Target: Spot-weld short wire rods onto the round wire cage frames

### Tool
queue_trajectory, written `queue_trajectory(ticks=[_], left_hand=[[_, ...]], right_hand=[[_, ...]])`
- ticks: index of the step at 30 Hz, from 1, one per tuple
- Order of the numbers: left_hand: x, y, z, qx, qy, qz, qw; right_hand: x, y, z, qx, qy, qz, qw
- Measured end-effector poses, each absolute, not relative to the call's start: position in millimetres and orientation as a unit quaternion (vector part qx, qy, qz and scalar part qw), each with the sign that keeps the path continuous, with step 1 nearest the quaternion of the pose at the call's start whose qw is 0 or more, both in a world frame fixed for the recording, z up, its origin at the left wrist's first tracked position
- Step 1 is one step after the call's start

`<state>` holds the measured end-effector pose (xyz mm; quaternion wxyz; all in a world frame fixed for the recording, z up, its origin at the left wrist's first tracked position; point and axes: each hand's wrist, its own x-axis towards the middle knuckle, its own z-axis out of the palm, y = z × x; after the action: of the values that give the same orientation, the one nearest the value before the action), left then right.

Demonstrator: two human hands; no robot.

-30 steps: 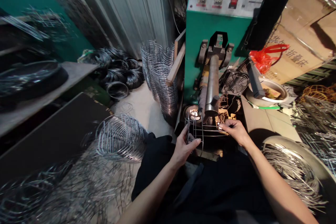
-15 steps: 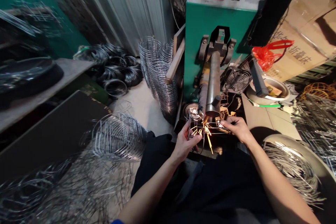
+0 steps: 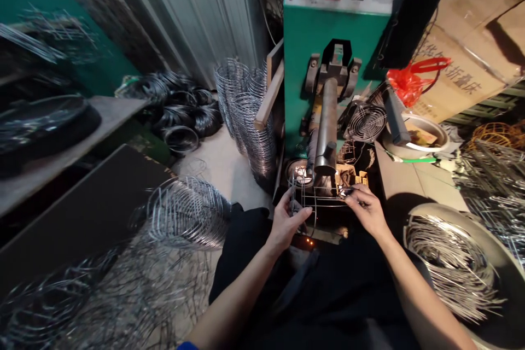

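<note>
Both forearms are bare from the elbow down, and the left hand [image 3: 286, 223] and right hand [image 3: 368, 209] wear no gloves. A sliver of bright blue sleeve [image 3: 186, 346] shows at the near edge by the left elbow. Dark, near-black trousers [image 3: 311, 290] with soft folds cover the lap.

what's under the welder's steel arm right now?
A wire frame sits under the tip of the steel arm, gripped by the left hand and right hand. The contact point beneath the tip is hidden by the arm itself.
</note>
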<state>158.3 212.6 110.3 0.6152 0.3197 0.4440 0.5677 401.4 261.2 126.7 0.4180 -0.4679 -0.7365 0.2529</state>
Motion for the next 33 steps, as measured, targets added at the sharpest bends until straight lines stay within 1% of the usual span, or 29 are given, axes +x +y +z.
queue_trajectory(ticks=[6, 21, 27, 33], left_hand=[[158, 218, 113, 0.303, 0.437, 0.578, 0.619], [160, 238, 111, 0.302, 0.428, 0.592, 0.613], [161, 244, 116, 0.306, 0.425, 0.59, 0.614], [161, 249, 108, 0.313, 0.425, 0.58, 0.62]], right_hand=[[387, 270, 127, -0.482, -0.745, 0.201, 0.415], [386, 294, 129, -0.471, -0.738, 0.24, 0.42], [388, 297, 132, -0.474, -0.734, 0.241, 0.423], [387, 300, 132, -0.491, -0.728, 0.229, 0.42]])
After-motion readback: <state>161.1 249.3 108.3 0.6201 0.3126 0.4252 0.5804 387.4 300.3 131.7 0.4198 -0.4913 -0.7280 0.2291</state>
